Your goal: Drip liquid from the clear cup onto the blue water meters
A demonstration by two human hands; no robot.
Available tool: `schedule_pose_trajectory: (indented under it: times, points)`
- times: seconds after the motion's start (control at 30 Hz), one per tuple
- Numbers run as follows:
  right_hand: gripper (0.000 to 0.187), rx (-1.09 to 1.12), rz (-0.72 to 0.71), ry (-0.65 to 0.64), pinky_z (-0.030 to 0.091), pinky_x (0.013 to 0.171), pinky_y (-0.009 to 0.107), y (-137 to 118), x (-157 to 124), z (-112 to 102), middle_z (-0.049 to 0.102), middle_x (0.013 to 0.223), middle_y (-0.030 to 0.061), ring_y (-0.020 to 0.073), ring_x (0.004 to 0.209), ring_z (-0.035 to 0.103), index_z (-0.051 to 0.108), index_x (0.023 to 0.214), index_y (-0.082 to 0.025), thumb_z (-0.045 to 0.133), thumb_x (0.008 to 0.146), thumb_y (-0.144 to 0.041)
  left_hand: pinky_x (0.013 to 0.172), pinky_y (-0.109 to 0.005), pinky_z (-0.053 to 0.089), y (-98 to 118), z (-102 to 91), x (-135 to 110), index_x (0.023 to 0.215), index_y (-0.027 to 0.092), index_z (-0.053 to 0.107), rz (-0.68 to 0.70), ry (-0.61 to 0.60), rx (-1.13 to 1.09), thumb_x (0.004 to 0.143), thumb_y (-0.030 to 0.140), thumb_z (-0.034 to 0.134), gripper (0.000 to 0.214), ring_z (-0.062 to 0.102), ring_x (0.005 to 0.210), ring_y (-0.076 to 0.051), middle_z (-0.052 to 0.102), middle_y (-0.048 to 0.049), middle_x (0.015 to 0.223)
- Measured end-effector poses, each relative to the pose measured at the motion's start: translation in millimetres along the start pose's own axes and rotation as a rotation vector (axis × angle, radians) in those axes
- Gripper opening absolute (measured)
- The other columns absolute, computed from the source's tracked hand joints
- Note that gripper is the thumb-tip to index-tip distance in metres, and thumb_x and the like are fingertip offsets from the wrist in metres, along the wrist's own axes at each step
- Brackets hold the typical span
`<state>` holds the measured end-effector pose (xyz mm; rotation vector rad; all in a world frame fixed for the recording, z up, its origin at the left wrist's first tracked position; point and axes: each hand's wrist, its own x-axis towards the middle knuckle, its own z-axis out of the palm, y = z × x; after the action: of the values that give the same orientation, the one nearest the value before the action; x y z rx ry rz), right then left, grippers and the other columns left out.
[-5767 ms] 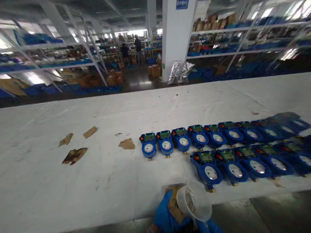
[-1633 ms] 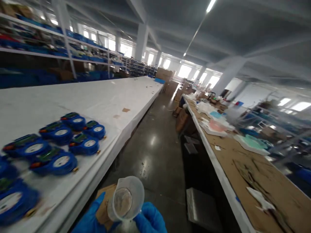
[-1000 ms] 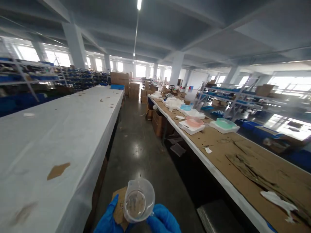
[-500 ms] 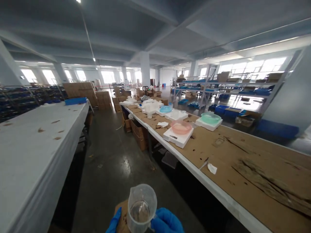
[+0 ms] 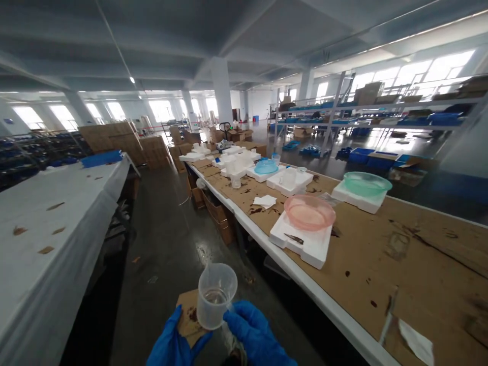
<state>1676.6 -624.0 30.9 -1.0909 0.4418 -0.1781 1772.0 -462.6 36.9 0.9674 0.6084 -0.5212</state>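
Observation:
In a blue glove, my right hand grips the handle of a clear plastic measuring jug. The jug is upright, and a little clear liquid seems to lie at its bottom. My left hand, gloved in blue too, holds a stained piece of cardboard beside and partly behind the jug. Whether the jug rests on the cardboard, I cannot tell. Ahead on the right-hand table, a pink basin sits on a white foam block, with a dark pointed tool on the block's near part.
A long cardboard-covered table runs along the right. It carries a blue basin, a green basin and white paper. On the left stands a white-covered table, with a dark floor aisle between.
The view has moved forward along the aisle, so the basins look nearer. Both hands, the jug and the cardboard now sit higher in view, and more of my left hand shows.

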Motion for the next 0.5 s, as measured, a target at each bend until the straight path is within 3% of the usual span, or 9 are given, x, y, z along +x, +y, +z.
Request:
schedule_pose_trajectory:
  times: [0.17, 0.33, 0.5]
  points:
    - [0.057, 0.041, 0.036, 0.269, 0.051, 0.084, 0.028, -30.8, 110.2, -3.6, 0.068, 0.085, 0.0039, 0.0158, 0.085, 0.059, 0.074, 0.081, -0.017, 0.09, 0.056, -0.066, 0.077, -0.051, 0.067, 42.7, 89.3, 107.8, 0.154, 0.011, 0.046, -0.096, -0.147, 0.146, 0.098, 0.024, 0.06, 0.059, 0.081, 0.09, -0.034, 0.081, -0.019, 0.107]
    - [0.064, 0.125, -0.096, 0.384, 0.054, 0.094, 0.036, -63.7, 225.1, -16.2, 0.073, 0.095, 0.0082, 0.0231, 0.1, 0.066, 0.075, 0.087, -0.016, 0.081, 0.062, -0.075, 0.075, -0.044, 0.067, 82.8, 188.1, 210.2, 0.149, 0.015, 0.05, -0.268, -0.321, 0.204, 0.1, 0.028, 0.06, 0.052, 0.081, 0.09, -0.029, 0.08, -0.015, 0.111]
    - [0.078, 0.194, -0.051, 0.494, 0.05, 0.11, 0.042, -81.1, 318.7, -42.5, 0.074, 0.108, 0.0113, 0.0235, 0.11, 0.067, 0.074, 0.094, -0.018, 0.06, 0.07, -0.091, 0.071, -0.04, 0.067, 94.2, 281.5, 300.6, 0.144, 0.014, 0.055, -0.328, -0.414, 0.3, 0.101, 0.031, 0.058, 0.047, 0.08, 0.084, -0.025, 0.081, -0.0131, 0.108]
